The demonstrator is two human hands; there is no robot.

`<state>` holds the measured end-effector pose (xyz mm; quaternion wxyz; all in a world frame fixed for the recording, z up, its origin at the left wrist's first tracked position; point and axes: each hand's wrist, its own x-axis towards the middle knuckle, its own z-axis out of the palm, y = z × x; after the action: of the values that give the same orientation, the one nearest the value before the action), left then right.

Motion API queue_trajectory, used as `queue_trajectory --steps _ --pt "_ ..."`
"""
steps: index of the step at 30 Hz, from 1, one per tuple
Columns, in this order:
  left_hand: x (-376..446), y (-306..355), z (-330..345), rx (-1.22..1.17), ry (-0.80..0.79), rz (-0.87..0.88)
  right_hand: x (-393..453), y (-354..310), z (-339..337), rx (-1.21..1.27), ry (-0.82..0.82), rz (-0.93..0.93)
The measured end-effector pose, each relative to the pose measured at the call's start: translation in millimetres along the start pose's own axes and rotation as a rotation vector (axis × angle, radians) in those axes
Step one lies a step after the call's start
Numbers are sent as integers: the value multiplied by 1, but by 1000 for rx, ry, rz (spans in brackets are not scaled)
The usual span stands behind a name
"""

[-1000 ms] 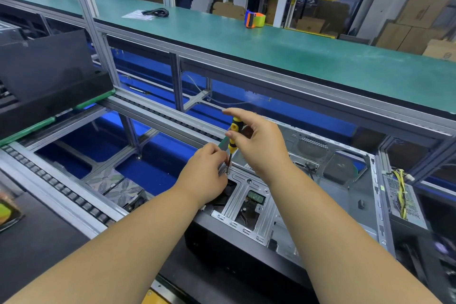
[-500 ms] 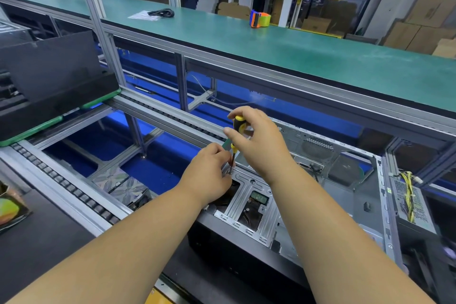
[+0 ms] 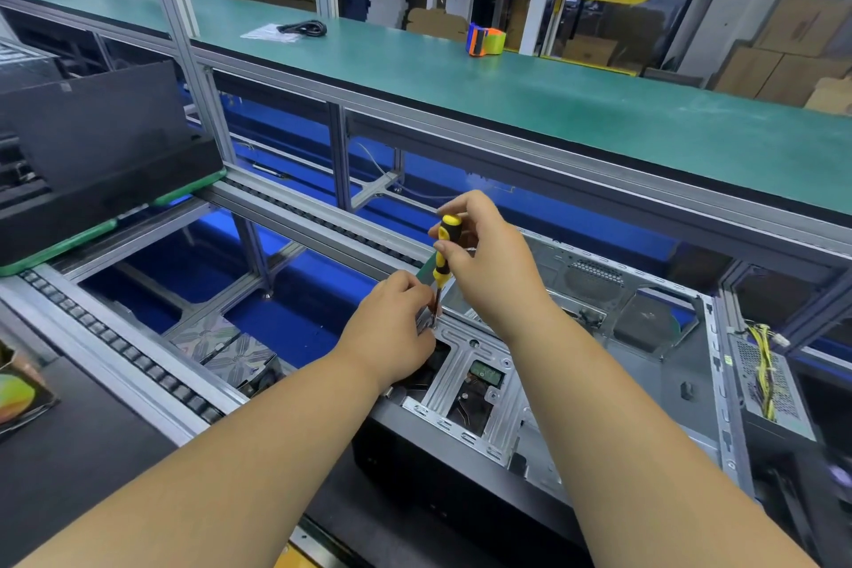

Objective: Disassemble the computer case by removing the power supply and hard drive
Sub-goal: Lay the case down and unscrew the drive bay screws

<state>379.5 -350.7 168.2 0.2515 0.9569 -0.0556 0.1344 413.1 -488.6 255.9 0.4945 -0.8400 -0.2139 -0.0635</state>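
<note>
Green-topped bench [image 3: 576, 106]: runs behind the computer case and above it; no writing legible on it.
Computer case [image 3: 645, 387]: lies open on its side on the conveyor line; grey metal interior; no brand or label readable.
Black case [image 3: 92, 161]: far left of the computer case, on a green-edged pallet; carries a small sticker, text too small to read.
Power supply [image 3: 767, 383]: at the right end of the computer case, perforated grey housing, yellow wires on top.
Hard drive [image 3: 477, 387]: under the silver bracket at the near-left corner of the computer case; its green board shows through a cutout; print unreadable.
Right hand [image 3: 488, 263]: raised over the case's left end, wrist bent down, fingers curled round the screwdriver handle.
Left hand [image 3: 392, 327]: just beside the right, lower, knuckles up; fingertips pinched at the screwdriver shaft near the bracket.
Screwdriver [image 3: 443, 254]: yellow-and-black handle, upright, tip down at the bracket.
Tape dispenser [image 3: 484, 41]: orange and blue, on the bench beyond the case.
</note>
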Motion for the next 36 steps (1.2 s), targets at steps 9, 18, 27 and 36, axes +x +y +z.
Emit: queue_trajectory --steps 9,18,27,36 --pt "0 -1 1 -29 -6 -10 5 1 0 -163 126 -125" --pt "0 1 0 -7 -5 -10 4 -5 -1 -112 63 -59" --pt "0 0 0 -22 -22 -11 -5 -5 3 -140 39 -108" --pt "1 -1 1 -39 -27 -28 -1 -8 4 -49 131 -71"
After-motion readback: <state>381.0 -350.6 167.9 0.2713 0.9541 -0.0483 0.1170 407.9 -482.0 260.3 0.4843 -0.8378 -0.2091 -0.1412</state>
